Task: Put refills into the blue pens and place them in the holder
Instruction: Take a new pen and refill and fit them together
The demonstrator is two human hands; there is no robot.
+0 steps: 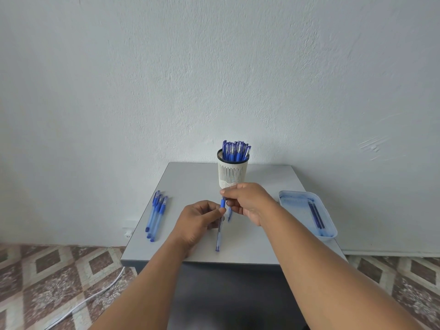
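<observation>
Grip of both hands (247, 202) on near-upright pen (220, 225), tip up.

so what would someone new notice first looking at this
Probably the two hands at the table's middle: the left hand and right hand both grip one blue pen, held nearly upright. Just behind them stands a white slotted holder packed with capped blue pens. A few loose pens lie on the left, and a pale blue tray with refills sits on the right.
</observation>
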